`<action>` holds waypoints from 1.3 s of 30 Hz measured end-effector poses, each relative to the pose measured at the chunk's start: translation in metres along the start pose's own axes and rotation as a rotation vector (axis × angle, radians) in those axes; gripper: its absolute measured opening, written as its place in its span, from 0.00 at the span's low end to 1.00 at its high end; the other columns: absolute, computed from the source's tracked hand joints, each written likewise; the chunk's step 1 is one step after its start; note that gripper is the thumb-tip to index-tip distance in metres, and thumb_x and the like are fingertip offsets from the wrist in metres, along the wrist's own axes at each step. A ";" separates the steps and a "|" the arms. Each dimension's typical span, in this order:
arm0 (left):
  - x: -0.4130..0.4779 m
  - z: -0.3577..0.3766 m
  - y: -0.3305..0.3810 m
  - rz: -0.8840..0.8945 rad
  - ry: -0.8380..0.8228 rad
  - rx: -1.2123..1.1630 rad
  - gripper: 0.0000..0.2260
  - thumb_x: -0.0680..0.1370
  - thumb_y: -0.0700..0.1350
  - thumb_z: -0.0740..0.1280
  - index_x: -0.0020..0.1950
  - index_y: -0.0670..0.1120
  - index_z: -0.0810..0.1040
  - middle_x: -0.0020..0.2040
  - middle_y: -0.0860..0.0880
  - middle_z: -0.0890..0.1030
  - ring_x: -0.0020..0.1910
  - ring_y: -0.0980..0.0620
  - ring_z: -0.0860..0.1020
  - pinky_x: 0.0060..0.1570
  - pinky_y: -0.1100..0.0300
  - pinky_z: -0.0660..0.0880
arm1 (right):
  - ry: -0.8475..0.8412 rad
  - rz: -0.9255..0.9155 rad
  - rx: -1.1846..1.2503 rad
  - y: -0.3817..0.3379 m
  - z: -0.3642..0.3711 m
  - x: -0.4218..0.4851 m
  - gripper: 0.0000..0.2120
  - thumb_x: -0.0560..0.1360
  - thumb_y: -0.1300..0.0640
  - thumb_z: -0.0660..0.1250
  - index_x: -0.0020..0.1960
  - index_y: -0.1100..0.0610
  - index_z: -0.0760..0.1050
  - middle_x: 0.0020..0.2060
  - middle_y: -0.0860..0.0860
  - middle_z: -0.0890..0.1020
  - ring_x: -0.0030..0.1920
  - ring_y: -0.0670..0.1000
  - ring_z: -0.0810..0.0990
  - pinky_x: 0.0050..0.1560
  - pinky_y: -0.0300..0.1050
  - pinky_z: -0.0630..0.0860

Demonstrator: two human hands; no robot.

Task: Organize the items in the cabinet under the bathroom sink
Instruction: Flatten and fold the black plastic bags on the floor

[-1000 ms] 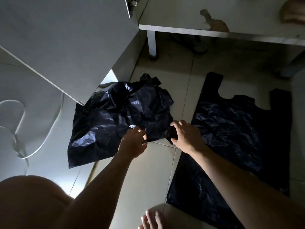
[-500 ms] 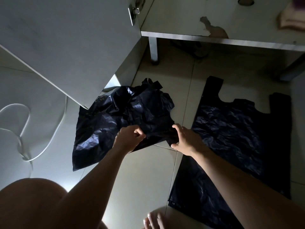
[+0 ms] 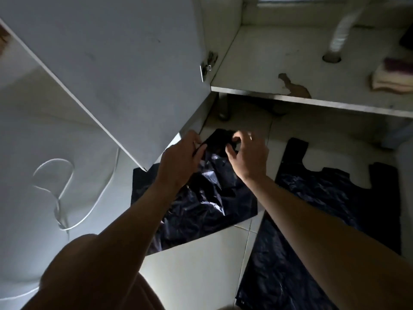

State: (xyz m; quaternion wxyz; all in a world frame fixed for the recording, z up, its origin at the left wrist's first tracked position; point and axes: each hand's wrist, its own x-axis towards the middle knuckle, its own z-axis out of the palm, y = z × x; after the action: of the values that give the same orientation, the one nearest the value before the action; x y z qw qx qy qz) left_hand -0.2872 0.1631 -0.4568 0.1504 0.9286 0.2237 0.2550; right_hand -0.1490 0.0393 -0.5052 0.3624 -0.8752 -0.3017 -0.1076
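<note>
Left hand (image 3: 178,158) and right hand (image 3: 249,154) are pinching the crumpled bag's (image 3: 201,204) far edge, seemingly pulling it flat on the floor (image 3: 201,276).

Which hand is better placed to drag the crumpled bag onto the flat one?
Right, probably: the right hand holds the crumpled bag nearest the flat bag; the left hand is farther.

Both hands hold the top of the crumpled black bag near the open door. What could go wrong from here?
1. The left hand and right hand grip the crumpled bag right beside the cabinet door, whose lower corner hangs over the bag; a knuckle or the thin plastic might catch on it.
2. The white cord lies looped on the dim floor to the left, perhaps a trip hazard on standing up.
</note>
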 end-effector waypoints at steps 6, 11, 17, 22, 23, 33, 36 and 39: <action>0.021 -0.022 0.011 0.054 -0.043 -0.030 0.09 0.79 0.55 0.67 0.52 0.50 0.74 0.38 0.55 0.77 0.37 0.52 0.78 0.38 0.60 0.69 | -0.212 -0.307 -0.078 -0.007 -0.022 0.053 0.24 0.72 0.40 0.70 0.66 0.44 0.74 0.70 0.51 0.71 0.70 0.56 0.70 0.69 0.63 0.66; 0.038 -0.041 0.030 0.063 -0.219 -0.115 0.26 0.71 0.56 0.77 0.63 0.51 0.71 0.37 0.60 0.72 0.35 0.59 0.71 0.37 0.67 0.66 | -0.112 -0.293 -0.059 -0.007 -0.053 0.074 0.08 0.76 0.45 0.68 0.51 0.48 0.80 0.59 0.45 0.79 0.61 0.52 0.76 0.67 0.64 0.66; 0.066 -0.052 0.034 -0.038 -0.297 0.330 0.15 0.76 0.57 0.68 0.58 0.50 0.80 0.50 0.46 0.83 0.48 0.44 0.81 0.40 0.58 0.71 | 0.095 -0.127 -0.191 0.027 -0.117 0.098 0.10 0.79 0.47 0.64 0.56 0.50 0.78 0.54 0.50 0.81 0.57 0.59 0.78 0.66 0.61 0.65; 0.125 -0.089 0.082 0.021 -0.285 0.369 0.14 0.74 0.57 0.71 0.55 0.51 0.82 0.51 0.44 0.83 0.50 0.42 0.81 0.44 0.55 0.74 | 0.023 0.111 -0.291 0.081 -0.185 0.105 0.13 0.76 0.45 0.67 0.58 0.47 0.73 0.57 0.51 0.79 0.60 0.59 0.77 0.68 0.66 0.64; 0.137 -0.097 0.099 0.068 -0.276 0.372 0.14 0.74 0.56 0.72 0.56 0.52 0.82 0.51 0.44 0.82 0.50 0.42 0.80 0.45 0.55 0.74 | -0.014 0.095 -0.276 0.083 -0.193 0.106 0.19 0.73 0.42 0.69 0.60 0.45 0.70 0.59 0.50 0.78 0.62 0.58 0.76 0.68 0.65 0.63; 0.211 -0.144 0.220 0.136 -0.456 0.441 0.16 0.65 0.61 0.78 0.43 0.52 0.82 0.45 0.47 0.83 0.45 0.46 0.79 0.40 0.58 0.74 | -0.028 0.097 -0.261 0.109 -0.269 0.102 0.10 0.76 0.48 0.70 0.37 0.50 0.77 0.34 0.51 0.79 0.42 0.58 0.81 0.44 0.51 0.74; 0.222 -0.148 0.231 0.127 -0.400 0.271 0.16 0.64 0.59 0.79 0.44 0.51 0.85 0.42 0.49 0.84 0.43 0.47 0.80 0.44 0.56 0.78 | -0.160 0.196 -0.208 0.110 -0.291 0.095 0.10 0.73 0.40 0.71 0.40 0.42 0.72 0.40 0.44 0.78 0.50 0.51 0.80 0.60 0.56 0.72; 0.227 -0.140 0.262 0.181 -0.325 0.097 0.19 0.63 0.59 0.79 0.46 0.49 0.84 0.42 0.48 0.84 0.43 0.48 0.80 0.43 0.57 0.77 | -0.131 0.127 0.019 0.091 -0.303 0.104 0.18 0.66 0.36 0.74 0.53 0.39 0.75 0.47 0.40 0.79 0.49 0.43 0.79 0.54 0.47 0.77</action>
State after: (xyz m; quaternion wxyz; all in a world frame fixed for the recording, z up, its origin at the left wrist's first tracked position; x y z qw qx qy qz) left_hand -0.0992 0.0742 -0.1462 0.1160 0.9800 0.1242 0.1032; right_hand -0.0017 -0.1765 -0.2984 0.3564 -0.8942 -0.2698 -0.0238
